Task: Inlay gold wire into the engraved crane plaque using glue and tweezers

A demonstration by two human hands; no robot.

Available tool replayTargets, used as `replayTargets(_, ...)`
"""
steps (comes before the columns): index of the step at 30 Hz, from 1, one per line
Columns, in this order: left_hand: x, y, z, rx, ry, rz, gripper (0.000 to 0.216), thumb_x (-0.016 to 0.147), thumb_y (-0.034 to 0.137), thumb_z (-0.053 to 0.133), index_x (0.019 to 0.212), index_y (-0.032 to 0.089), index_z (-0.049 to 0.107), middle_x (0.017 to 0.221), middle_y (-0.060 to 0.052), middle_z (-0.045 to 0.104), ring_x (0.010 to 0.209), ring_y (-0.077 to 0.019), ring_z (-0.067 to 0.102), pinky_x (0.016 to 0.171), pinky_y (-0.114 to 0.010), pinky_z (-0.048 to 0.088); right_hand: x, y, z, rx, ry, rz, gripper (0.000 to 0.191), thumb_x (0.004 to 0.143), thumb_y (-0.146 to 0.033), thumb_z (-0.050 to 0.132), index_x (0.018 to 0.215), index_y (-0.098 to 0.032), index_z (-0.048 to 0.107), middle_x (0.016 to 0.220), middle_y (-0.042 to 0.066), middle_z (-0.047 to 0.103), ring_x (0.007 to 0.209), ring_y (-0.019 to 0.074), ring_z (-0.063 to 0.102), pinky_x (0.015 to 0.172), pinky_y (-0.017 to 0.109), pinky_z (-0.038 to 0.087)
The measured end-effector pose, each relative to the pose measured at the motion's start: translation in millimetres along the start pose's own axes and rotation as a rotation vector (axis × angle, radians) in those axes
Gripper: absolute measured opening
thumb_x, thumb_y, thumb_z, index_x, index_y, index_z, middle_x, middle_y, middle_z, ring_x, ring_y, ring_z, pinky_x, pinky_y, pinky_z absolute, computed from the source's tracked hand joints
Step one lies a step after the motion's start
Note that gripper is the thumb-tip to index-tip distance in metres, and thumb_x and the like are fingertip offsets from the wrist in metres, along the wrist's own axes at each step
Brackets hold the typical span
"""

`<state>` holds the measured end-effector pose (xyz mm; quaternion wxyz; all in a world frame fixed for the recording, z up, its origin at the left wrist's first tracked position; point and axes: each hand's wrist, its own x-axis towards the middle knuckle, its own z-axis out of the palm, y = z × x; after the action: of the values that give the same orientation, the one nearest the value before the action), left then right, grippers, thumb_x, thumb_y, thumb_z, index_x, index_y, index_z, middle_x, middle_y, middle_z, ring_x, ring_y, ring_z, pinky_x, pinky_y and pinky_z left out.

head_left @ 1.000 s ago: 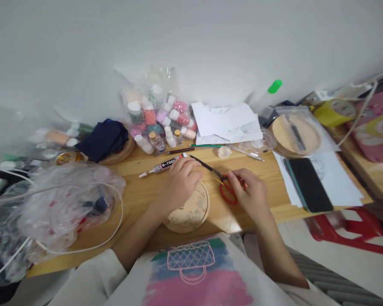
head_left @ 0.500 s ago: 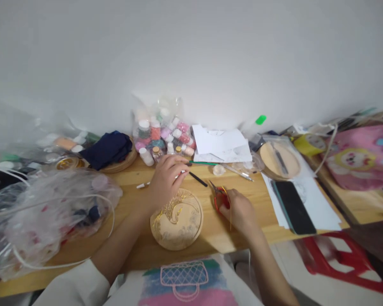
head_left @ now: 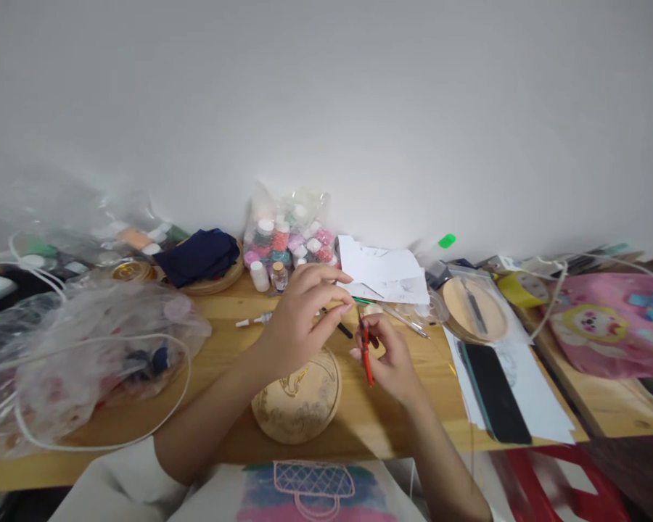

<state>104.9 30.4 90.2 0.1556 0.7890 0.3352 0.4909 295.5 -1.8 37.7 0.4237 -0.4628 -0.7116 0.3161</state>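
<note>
My left hand (head_left: 307,312) is raised over the far part of a round wooden disc (head_left: 299,413), its thumb and fingertips pinched together. Whatever is between those fingertips is too small to make out. Gold wire lines form a curved design on the disc, beside grey drawn patterns; my hand and forearm cover its upper left part. To the right, my right hand (head_left: 392,359) grips small red-handled pliers (head_left: 366,351), with the dark tips pointing up close to my left fingertips. A short gold strand (head_left: 453,370) shows right of my right hand.
Behind the hands stand a bag of coloured jars (head_left: 291,239), small bottles (head_left: 260,277) and white papers (head_left: 381,268). A black phone (head_left: 495,391) lies on sheets at right. Left are a plastic bag (head_left: 103,348), a white cable (head_left: 182,395) and dark blue cloth (head_left: 199,257).
My left hand has moved right, toward the pliers. My right hand has turned the pliers upright and brought them closer to my left fingertips. The camera view has tilted up slightly.
</note>
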Motion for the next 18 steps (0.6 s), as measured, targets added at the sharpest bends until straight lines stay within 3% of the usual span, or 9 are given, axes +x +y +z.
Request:
replayTargets(8, -1.3, 3.1, -0.5, -0.021, -0.027, -0.012, 0.009, 0.092, 0.014, 0.057, 0.09, 0.022, 0.062, 0.112, -0.005, 0.064, 0.112, -0.0192, 0.058, 0.098, -0.04, 0.047, -0.9, -2.4, 1.3, -0.018, 0.031, -0.046, 0.011, 0.083, -0.027, 0.058, 0.088, -0.023, 0.049, 0.068, -0.005, 0.051, 0.056, 0.0103, 0.047, 0.053, 0.022, 0.041)
replayTargets(18, -1.9, 6.0, -3.3, 0.066, -0.042, -0.017, 0.01, 0.092, 0.014, 0.058, 0.09, 0.02, 0.065, 0.115, -0.006, 0.064, 0.112, -0.0193, 0.057, 0.101, -0.041, 0.045, -1.3, -2.6, -3.8, -0.244, 0.061, -0.133, 0.01, 0.085, -0.023, 0.058, 0.091, -0.023, 0.05, 0.067, -0.005, 0.052, 0.053, 0.01, 0.047, 0.051, 0.021, 0.039)
